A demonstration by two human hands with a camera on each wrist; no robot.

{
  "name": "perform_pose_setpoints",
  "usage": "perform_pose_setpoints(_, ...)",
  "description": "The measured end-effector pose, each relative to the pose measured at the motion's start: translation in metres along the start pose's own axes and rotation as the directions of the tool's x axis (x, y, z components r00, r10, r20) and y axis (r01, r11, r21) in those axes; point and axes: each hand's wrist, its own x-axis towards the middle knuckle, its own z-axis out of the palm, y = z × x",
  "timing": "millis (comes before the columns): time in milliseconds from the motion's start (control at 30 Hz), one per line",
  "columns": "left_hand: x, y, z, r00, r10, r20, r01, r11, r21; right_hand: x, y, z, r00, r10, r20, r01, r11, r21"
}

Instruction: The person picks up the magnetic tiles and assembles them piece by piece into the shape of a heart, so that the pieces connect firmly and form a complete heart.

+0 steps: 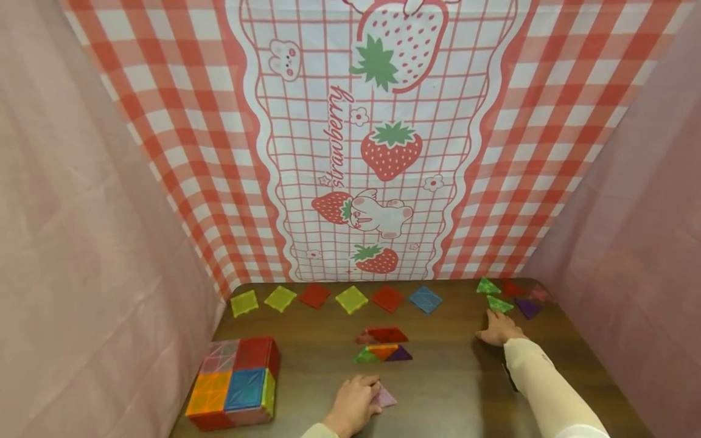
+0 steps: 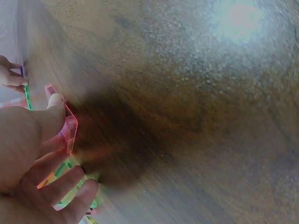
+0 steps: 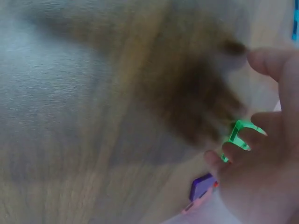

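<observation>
In the head view my left hand (image 1: 353, 404) pinches a pink triangular magnetic tile (image 1: 386, 398) near the front middle of the table. The left wrist view shows its thumb on the pink tile (image 2: 71, 128), the other fingers spread. My right hand (image 1: 499, 330) reaches to a green triangular tile (image 1: 499, 304) at the back right. In the right wrist view its thumb stands apart from the fingers, which are at the green tile (image 3: 239, 135); whether they touch it is hard to tell. Another green triangle (image 1: 487, 286), a red one (image 1: 512, 288), a pink one (image 1: 539, 293) and a purple one (image 1: 528, 308) lie close by.
A row of triangles, green, orange and purple (image 1: 383, 353), lies mid-table, with a red row (image 1: 387, 334) behind it. Several square tiles, such as a blue one (image 1: 426, 299), line the back edge. At the left stands a block of coloured tiles (image 1: 235, 383).
</observation>
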Motion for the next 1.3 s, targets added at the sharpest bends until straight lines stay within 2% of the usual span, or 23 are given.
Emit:
perform_pose_setpoints(67,0.0,0.001,0.0,1.0,-0.011,0.006,0.011,1.0,0.007,-0.003,0.001,0.005,0.995,-0.038,-0.094,0.034,0.998,-0.05)
perform_pose_setpoints(100,0.0,0.002,0.0,1.0,-0.013,0.008,0.013,1.0,0.012,-0.004,0.001,0.008,0.986,-0.066,-0.152,0.054,0.995,-0.08)
perform_pose_setpoints(167,0.0,0.001,0.0,1.0,-0.015,0.012,0.015,1.0,0.022,-0.009,0.002,0.015,0.959,-0.11,-0.263,0.077,0.988,-0.135)
perform_pose_setpoints(233,0.001,0.001,-0.002,1.0,-0.017,0.018,0.016,1.0,0.025,-0.013,0.003,0.021,0.933,-0.125,-0.336,0.072,0.984,-0.165)
perform_pose_setpoints(300,0.002,0.001,-0.004,1.0,-0.016,0.019,0.015,1.0,0.022,-0.018,0.004,0.026,0.93,-0.115,-0.35,0.064,0.986,-0.151)
perform_pose_setpoints(400,0.002,0.002,-0.007,1.0,-0.019,0.025,0.019,1.0,0.012,-0.024,0.005,0.032,0.941,-0.103,-0.324,0.067,0.99,-0.122)
perform_pose_setpoints(467,0.001,0.003,-0.006,0.999,-0.02,0.03,0.02,1.0,0.006,-0.03,0.004,0.038,0.932,-0.146,-0.333,0.104,0.985,-0.139)
perform_pose_setpoints(533,-0.001,0.004,-0.004,0.999,-0.021,0.037,0.021,1.0,0.002,-0.038,0.003,0.045,0.896,-0.221,-0.385,0.167,0.971,-0.17)
perform_pose_setpoints(633,-0.003,0.005,-0.001,0.999,-0.024,0.043,0.025,1.0,-0.004,-0.051,0.0,0.058,0.814,-0.335,-0.475,0.261,0.941,-0.218)
perform_pose_setpoints(700,-0.004,0.006,0.0,0.999,-0.024,0.038,0.025,1.0,-0.006,-0.058,-0.003,0.066,0.765,-0.388,-0.514,0.318,0.921,-0.224)
perform_pose_setpoints(933,-0.001,0.006,0.0,1.0,-0.017,0.022,0.017,1.0,0.014,-0.077,-0.014,0.086,0.622,-0.554,-0.554,0.472,0.829,-0.3)
perform_pose_setpoints(1033,0.001,0.005,-0.002,1.0,-0.013,0.023,0.013,1.0,0.02,-0.082,-0.021,0.091,0.576,-0.6,-0.556,0.49,0.797,-0.352)
perform_pose_setpoints(1100,0.002,0.005,-0.002,1.0,-0.013,0.023,0.013,1.0,0.019,-0.086,-0.027,0.093,0.57,-0.617,-0.542,0.492,0.785,-0.377)
perform_pose_setpoints(1167,0.002,0.004,-0.001,1.0,-0.012,0.024,0.011,1.0,0.019,-0.092,-0.034,0.096,0.578,-0.629,-0.52,0.495,0.777,-0.39)
perform_pose_setpoints(1233,0.001,0.004,-0.001,1.0,-0.009,0.021,0.009,1.0,0.015,-0.098,-0.041,0.1,0.597,-0.634,-0.492,0.513,0.773,-0.374)
perform_pose_setpoints(1300,0.001,0.004,-0.002,1.0,-0.008,0.02,0.008,1.0,0.012,-0.104,-0.048,0.103,0.625,-0.631,-0.461,0.527,0.776,-0.347)
